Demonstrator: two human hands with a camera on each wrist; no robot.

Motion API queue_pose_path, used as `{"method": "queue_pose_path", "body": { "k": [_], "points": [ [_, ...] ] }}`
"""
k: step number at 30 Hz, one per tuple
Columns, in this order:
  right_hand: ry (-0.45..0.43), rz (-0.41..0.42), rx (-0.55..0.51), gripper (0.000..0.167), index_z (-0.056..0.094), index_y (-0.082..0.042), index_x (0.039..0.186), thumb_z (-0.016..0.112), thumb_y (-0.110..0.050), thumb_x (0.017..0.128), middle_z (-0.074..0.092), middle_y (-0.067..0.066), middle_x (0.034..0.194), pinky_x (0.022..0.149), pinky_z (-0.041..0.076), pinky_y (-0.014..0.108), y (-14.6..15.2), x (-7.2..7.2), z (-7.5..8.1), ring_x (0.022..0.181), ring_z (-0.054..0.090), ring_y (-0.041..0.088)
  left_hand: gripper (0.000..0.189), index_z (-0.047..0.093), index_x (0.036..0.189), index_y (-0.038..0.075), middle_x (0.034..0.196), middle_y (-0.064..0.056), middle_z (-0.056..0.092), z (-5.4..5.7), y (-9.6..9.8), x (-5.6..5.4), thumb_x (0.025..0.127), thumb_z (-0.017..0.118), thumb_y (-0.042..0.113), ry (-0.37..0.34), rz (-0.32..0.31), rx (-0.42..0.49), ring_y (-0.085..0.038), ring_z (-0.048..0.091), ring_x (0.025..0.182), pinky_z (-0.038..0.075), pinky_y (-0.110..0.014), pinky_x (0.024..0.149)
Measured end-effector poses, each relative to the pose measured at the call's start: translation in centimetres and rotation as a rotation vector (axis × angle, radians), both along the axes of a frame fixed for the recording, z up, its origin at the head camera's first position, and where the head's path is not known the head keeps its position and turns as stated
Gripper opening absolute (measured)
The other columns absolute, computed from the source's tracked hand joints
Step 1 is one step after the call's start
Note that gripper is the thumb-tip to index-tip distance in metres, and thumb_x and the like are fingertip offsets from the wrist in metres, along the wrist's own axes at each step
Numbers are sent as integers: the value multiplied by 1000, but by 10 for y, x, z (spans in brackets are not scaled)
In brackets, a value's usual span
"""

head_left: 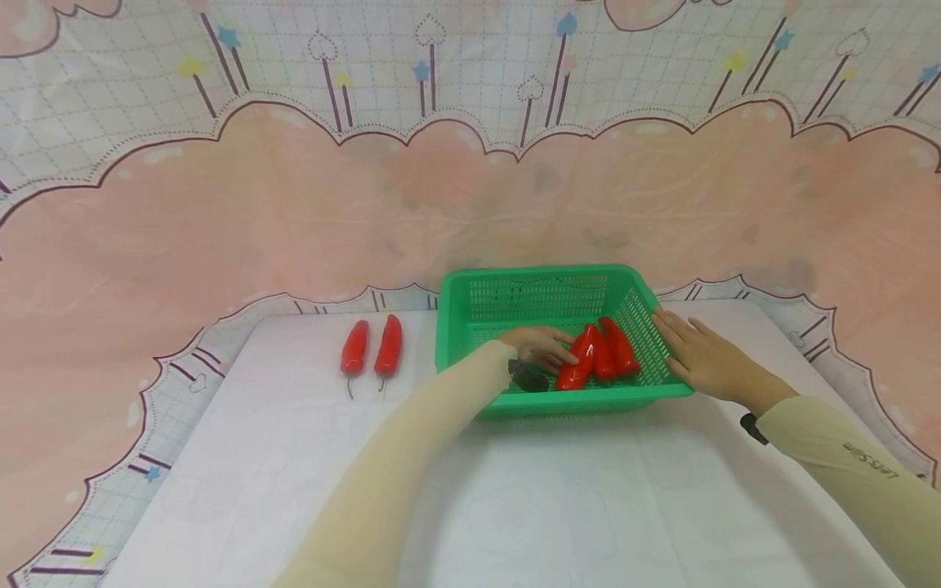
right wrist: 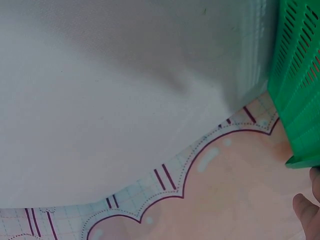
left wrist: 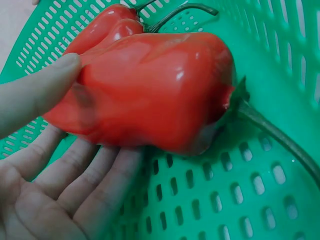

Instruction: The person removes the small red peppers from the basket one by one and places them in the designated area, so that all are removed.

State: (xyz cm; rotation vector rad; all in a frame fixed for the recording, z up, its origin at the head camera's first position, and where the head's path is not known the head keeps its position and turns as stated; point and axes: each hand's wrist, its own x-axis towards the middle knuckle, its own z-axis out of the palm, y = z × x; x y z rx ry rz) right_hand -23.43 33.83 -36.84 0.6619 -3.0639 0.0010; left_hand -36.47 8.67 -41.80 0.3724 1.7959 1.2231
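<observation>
Inside the green plastic basket [head_left: 459, 314], my left hand [head_left: 540, 345] holds the nearest red pepper [head_left: 577, 367]. In the left wrist view its thumb [left wrist: 45, 90] presses the pepper's upper side, while the other fingers reach under it. That pepper [left wrist: 155, 85] has a long green stem pointing right. Two more red peppers [head_left: 621, 349] lie just beyond it, against the basket's right side. My right hand [head_left: 698, 355] rests on the basket's right rim with its fingers straight. Only a bit of that hand [right wrist: 307, 205] shows in the right wrist view, beside the rim.
Left of the basket, two long red peppers [head_left: 354, 347] [head_left: 389, 347] lie side by side on the white table [head_left: 294, 457], stems toward me. A pink patterned cloth [head_left: 331, 204] hangs behind the table and shows along its sides.
</observation>
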Motion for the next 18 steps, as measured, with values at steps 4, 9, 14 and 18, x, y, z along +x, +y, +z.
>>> {"method": "queue_pose_path", "body": {
  "k": [4,9,14,18],
  "points": [
    [2,-3,5,63,23,9,144,44,-23,93,24,27,151,112,20,61,0,0,-1,139,22,43,56,43,139,4,134,-15,55,-1,1,0,88,64,7,11,-6,-13,-30,59,116,52,-37,95],
    [-2,-5,-1,63,23,9,144,44,-22,93,23,27,151,112,19,61,0,0,-1,139,22,43,54,47,136,4,130,-14,59,0,0,1,86,66,8,18,15,-9,-28,60,114,51,-38,96],
    [12,5,-4,62,24,9,143,44,-22,93,25,27,151,112,20,61,0,1,-2,138,23,43,53,49,135,3,128,-15,60,0,0,1,86,67,8,10,50,12,-28,61,113,52,-38,95],
    [30,15,-8,62,25,10,143,45,-21,93,26,27,150,111,22,62,0,1,-2,137,25,43,54,47,136,3,131,-15,58,-1,0,0,86,66,7,-3,74,39,-30,60,115,52,-38,95]
  ]
}}
